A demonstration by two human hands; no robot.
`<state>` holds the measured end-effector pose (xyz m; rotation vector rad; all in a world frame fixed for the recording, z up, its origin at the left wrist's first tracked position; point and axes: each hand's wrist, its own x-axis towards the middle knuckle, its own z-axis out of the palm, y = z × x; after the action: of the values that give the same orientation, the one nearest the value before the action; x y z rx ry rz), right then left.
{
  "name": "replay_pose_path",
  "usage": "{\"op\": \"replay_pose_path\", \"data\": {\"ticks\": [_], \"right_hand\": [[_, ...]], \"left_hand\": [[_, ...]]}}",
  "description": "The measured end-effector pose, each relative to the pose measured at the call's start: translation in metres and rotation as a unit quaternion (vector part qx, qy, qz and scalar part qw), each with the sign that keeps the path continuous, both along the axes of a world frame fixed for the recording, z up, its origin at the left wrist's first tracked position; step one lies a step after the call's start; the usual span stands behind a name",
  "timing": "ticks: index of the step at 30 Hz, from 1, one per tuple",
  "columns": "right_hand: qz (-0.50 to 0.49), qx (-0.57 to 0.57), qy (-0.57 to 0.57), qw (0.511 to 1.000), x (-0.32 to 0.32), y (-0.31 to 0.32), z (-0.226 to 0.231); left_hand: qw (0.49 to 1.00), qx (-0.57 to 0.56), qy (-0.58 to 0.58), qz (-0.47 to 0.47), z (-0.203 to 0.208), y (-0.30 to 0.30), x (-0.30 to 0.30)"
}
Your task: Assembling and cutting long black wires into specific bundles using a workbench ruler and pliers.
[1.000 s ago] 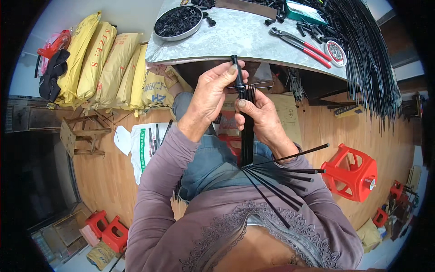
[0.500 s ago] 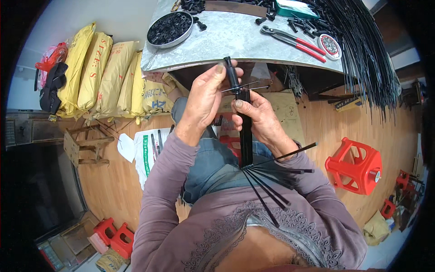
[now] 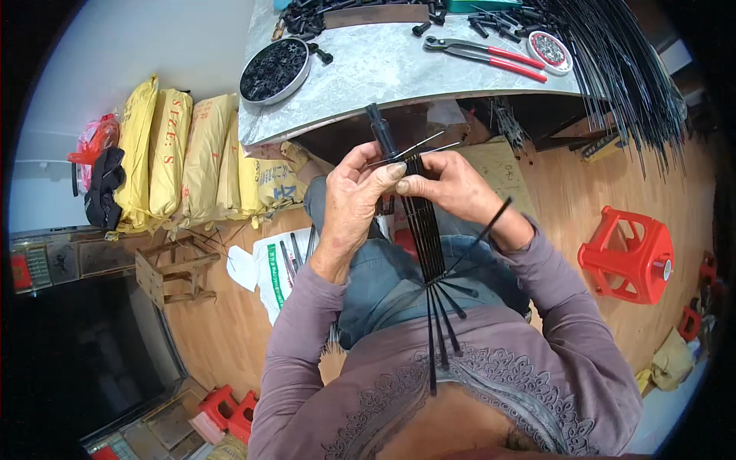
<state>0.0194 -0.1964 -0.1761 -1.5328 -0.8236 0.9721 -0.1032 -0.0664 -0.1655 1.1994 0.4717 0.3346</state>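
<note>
In front of my lap I hold a folded umbrella frame, a narrow bundle of black ribs (image 3: 420, 230) topped by a black plastic tube (image 3: 381, 129). My left hand (image 3: 346, 205) is closed around the joint of tube and ribs, its thumb pressing there and its other fingers partly hidden behind. My right hand (image 3: 464, 188) pinches the ribs just below, its thumb tip beside the left thumb. Two thin rods (image 3: 420, 146) stick out sideways near the joint. At the lower end, several black rod tips (image 3: 441, 322) fan out toward my chest.
Ahead is a grey marbled table (image 3: 360, 73) with a round dish of black parts (image 3: 268, 98), red-handled pincers (image 3: 506, 63) and a small dish (image 3: 550, 50). Long black rods (image 3: 640, 84) overhang its right side. Yellow sacks (image 3: 170, 153) lean left; a red stool (image 3: 629, 257) stands right.
My left hand has slid from the tube down to its joint with the ribs, bringing both thumbs together. The fanned rod tips have swung leftward, and the view has shifted.
</note>
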Motion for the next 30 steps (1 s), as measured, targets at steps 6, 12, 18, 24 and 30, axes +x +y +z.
{"op": "replay_pose_path", "data": {"ticks": [6,12,18,24,30], "right_hand": [[0.044,0.015,0.109,0.993,0.013,0.006,-0.032],[0.089,0.056,0.286,0.952,0.013,0.008,-0.042],[0.136,0.099,0.409,0.897,0.013,0.013,-0.058],[0.033,0.194,0.48,0.855,-0.017,0.004,-0.025],[-0.047,0.172,0.444,0.878,-0.02,-0.003,-0.021]], "left_hand": [[0.999,-0.01,-0.046,0.018,-0.003,-0.007,0.002],[0.995,-0.037,-0.089,-0.013,-0.011,-0.004,0.004],[0.996,0.01,-0.072,-0.058,-0.017,0.003,0.001],[0.974,0.137,-0.081,-0.163,-0.008,0.034,0.01],[0.93,0.365,0.016,-0.023,-0.002,0.017,0.009]]}}
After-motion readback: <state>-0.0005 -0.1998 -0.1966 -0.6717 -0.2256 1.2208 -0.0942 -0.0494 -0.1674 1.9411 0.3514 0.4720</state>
